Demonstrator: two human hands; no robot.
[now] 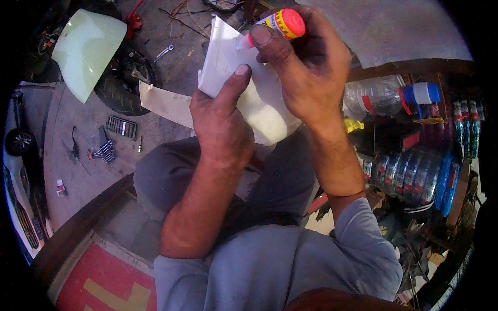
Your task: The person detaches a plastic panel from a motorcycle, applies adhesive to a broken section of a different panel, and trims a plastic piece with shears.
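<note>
My left hand (223,124) grips a white plastic panel (267,106) above my lap, its thumb lying across the panel's face and the other fingers hidden behind it. In my right hand (314,72) is a small glue bottle (282,25) with a yellow label and a red-pink base. The bottle is tilted, its pale nozzle pointing down and left at the panel near the upper edge. Whether the tip touches the surface, I cannot tell. A long flap of the same pale material (165,105) sticks out to the left behind my left hand.
On the left, a pale green glossy panel (91,52) leans on a wheel with a black tyre (122,85). A wrench (164,53), a socket set (122,126) and hex keys (105,151) lie on the floor. A clear bottle (373,98) and wrapped rolls (410,176) are at right.
</note>
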